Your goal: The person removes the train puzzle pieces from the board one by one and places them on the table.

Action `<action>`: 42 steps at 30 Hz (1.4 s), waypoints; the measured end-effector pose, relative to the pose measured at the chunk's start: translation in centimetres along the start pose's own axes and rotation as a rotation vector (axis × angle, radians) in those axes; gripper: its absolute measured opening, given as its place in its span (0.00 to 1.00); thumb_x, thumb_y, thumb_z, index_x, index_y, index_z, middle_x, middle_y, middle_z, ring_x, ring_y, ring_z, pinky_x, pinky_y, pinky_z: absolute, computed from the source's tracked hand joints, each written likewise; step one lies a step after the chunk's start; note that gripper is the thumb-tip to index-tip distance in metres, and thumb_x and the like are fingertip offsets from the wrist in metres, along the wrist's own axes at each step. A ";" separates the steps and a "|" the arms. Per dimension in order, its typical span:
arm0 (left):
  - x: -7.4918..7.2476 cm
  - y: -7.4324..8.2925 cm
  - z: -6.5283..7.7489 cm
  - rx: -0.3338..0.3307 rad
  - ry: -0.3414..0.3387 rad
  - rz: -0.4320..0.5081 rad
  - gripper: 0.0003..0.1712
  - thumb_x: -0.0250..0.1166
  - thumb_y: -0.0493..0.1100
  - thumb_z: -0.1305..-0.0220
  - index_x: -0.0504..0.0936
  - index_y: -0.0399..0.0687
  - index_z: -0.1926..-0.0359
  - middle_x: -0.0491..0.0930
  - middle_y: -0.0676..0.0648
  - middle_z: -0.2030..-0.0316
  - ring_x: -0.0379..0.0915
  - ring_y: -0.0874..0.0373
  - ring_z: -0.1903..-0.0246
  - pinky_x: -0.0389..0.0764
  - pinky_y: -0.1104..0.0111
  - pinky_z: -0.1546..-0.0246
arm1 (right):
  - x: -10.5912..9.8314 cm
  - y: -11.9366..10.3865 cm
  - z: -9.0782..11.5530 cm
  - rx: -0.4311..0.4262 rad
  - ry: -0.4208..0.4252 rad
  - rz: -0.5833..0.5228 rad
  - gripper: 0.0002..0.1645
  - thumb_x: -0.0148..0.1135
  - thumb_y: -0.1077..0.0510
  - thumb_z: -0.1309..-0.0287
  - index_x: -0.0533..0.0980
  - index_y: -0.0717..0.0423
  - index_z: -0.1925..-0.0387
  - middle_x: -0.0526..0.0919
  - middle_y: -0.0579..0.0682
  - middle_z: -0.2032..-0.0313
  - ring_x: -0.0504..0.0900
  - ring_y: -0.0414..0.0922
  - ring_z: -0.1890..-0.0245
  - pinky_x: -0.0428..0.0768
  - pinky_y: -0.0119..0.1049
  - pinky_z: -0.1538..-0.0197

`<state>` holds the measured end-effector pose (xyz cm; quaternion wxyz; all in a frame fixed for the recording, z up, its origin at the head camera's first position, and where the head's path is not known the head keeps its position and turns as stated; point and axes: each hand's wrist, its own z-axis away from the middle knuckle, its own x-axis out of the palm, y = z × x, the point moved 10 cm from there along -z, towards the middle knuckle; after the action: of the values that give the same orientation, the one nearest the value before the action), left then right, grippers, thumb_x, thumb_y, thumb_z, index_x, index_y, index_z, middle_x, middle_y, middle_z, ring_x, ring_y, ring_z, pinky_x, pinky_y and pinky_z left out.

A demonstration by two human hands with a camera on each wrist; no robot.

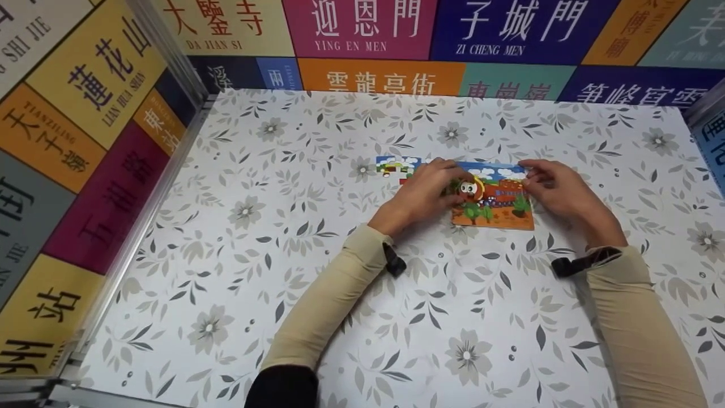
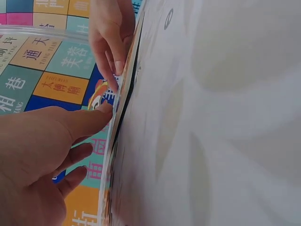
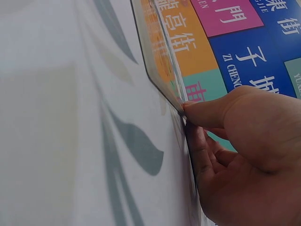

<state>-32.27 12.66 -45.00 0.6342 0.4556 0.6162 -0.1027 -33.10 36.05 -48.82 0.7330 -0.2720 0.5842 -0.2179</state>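
A flat picture puzzle with a cartoon train lies on the table. My left hand covers its left side. Between the thumb and index finger it pinches a puzzle piece with the train's face, which in the left wrist view rises above the flat puzzle. The other left fingers are loosely bent. At the puzzle's right edge, my right hand pinches the border between thumb and fingers; the right wrist view shows the thumb on the corner. Part of the picture is hidden under the left hand.
Left of my left hand lies another picture part with blue sky and clouds, partly covered. A floral tablecloth spreads around. Panels with Chinese lettering stand along the back and left edges.
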 end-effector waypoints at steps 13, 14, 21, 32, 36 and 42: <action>-2.4 -1.6 1.8 0.017 0.095 0.046 0.26 0.72 0.51 0.25 0.83 0.55 0.30 0.86 0.51 0.37 0.78 0.54 0.41 0.76 0.63 0.37 | 0.2 -0.5 -0.2 -0.015 -0.003 -0.004 0.33 0.56 0.55 0.18 0.65 0.53 0.18 0.76 0.65 0.37 0.77 0.62 0.35 0.72 0.61 0.27; -2.6 -1.8 2.0 0.019 0.102 0.054 0.26 0.72 0.51 0.25 0.83 0.54 0.30 0.86 0.51 0.38 0.78 0.54 0.42 0.76 0.62 0.38 | 0.2 -0.6 -0.2 -0.015 -0.002 -0.003 0.33 0.56 0.55 0.17 0.65 0.53 0.18 0.76 0.65 0.37 0.77 0.62 0.35 0.71 0.61 0.28; -4.2 -3.1 3.5 0.010 0.157 0.109 0.24 0.73 0.48 0.26 0.85 0.51 0.33 0.89 0.51 0.41 0.79 0.54 0.40 0.77 0.62 0.35 | 0.4 -0.6 -0.3 0.003 -0.010 -0.008 0.34 0.56 0.54 0.18 0.64 0.52 0.17 0.74 0.66 0.35 0.75 0.64 0.33 0.69 0.65 0.25; -5.6 -5.3 5.4 -0.043 0.195 0.143 0.23 0.74 0.48 0.27 0.86 0.50 0.35 0.88 0.52 0.38 0.77 0.55 0.36 0.74 0.64 0.30 | 0.2 -0.2 -0.3 0.013 -0.005 -0.004 0.34 0.56 0.53 0.17 0.64 0.51 0.17 0.74 0.65 0.35 0.76 0.62 0.34 0.70 0.63 0.26; -6.1 -6.0 6.0 -0.048 0.214 0.131 0.23 0.74 0.48 0.28 0.86 0.50 0.35 0.88 0.52 0.38 0.78 0.55 0.35 0.73 0.62 0.30 | 0.0 -0.1 -0.2 0.003 -0.002 0.002 0.34 0.56 0.54 0.17 0.64 0.51 0.17 0.75 0.64 0.35 0.76 0.61 0.35 0.71 0.61 0.28; -6.3 -7.2 6.8 -0.085 0.216 0.150 0.24 0.75 0.48 0.29 0.87 0.48 0.36 0.88 0.50 0.38 0.79 0.53 0.37 0.75 0.60 0.30 | 0.0 -0.2 0.0 -0.026 -0.004 0.001 0.33 0.56 0.56 0.17 0.64 0.54 0.18 0.77 0.67 0.36 0.78 0.63 0.35 0.73 0.61 0.29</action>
<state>-33.99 1.11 -43.93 0.5888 0.4816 0.6488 0.0206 -33.13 35.93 -48.72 0.7307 -0.2815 0.5857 -0.2094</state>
